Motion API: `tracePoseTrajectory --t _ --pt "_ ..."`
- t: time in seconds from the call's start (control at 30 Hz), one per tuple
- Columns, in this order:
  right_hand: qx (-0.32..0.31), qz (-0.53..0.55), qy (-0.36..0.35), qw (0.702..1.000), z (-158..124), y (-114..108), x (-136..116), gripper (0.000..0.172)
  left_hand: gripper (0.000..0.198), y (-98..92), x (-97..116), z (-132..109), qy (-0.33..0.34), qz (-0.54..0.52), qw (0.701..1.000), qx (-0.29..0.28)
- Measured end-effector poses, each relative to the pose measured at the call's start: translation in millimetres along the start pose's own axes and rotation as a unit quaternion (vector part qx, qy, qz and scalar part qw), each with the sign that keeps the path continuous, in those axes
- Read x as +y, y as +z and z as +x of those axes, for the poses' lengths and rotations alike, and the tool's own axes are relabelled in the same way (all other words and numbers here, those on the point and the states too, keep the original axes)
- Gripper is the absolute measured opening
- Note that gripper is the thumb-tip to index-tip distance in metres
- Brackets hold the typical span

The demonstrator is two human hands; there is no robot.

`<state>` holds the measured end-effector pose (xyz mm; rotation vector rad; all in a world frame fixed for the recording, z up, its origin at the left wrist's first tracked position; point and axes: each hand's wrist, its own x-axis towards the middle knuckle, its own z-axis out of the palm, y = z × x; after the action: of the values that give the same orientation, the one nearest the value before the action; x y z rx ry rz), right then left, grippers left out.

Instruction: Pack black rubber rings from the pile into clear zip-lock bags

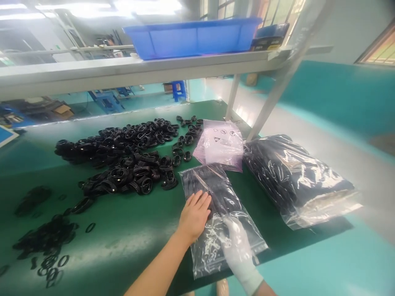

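Observation:
A clear plastic bag (216, 242) lies on the green table, with rows of black banded items (224, 197) packed flat in its far half. My left hand (195, 216), bare, rests flat on the bag over those items, its fingers stretched out. In a white glove, my right hand (237, 242) is at the bag's near half, close to its near edge. Glare and plastic blur the gloved fingers, and I cannot tell whether they are inside the bag or on top. Beyond the bag lies a pinkish printed plastic bag (224, 142).
A large filled clear bag (296, 176) lies at the right. Piles of black rings (123, 172) spread over the table's left and middle, with smaller loose rings (49, 234) at the near left. Overhead, a shelf (101, 72) carries a blue bin (194, 40).

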<state>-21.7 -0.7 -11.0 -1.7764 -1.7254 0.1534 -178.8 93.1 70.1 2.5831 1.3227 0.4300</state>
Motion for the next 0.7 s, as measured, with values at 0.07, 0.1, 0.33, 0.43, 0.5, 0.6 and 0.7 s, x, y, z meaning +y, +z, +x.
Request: tracePoseTrajectory --t 0.07,0.1,0.33,0.43,0.5,0.6,0.7 --pt "-0.018 -0.001 -0.029 0.999 4.5 -2.0 3.4 0.046 0.048 6.9 -1.1 2.6 0.057 0.026 0.997 -0.046" --pt "-0.033 -0.003 -0.045 0.998 6.8 -3.3 4.0 0.049 0.052 9.5 -2.8 3.0 0.068 0.035 0.995 -0.063" --pt "-0.098 -0.063 -0.027 0.993 14.7 -1.5 -0.6 0.054 0.056 18.7 -8.7 3.6 0.077 0.055 0.991 -0.092" --pt "-0.111 -0.065 -0.003 0.992 16.1 0.4 -2.6 0.051 0.056 19.6 -7.1 5.8 0.071 0.050 0.991 -0.099" --pt "-0.115 -0.054 0.000 0.992 16.1 -0.9 -2.9 0.051 0.055 15.0 -8.2 7.5 0.071 0.037 0.991 -0.109" --pt "-0.091 -0.026 -0.031 0.995 12.0 -3.7 0.2 0.050 0.051 0.7 -14.1 9.3 0.042 0.018 0.995 -0.090" --pt "-0.054 -0.017 -0.062 0.996 5.6 -3.6 6.0 0.043 0.045 -11.1 -18.1 9.9 -0.006 0.032 0.999 -0.037"
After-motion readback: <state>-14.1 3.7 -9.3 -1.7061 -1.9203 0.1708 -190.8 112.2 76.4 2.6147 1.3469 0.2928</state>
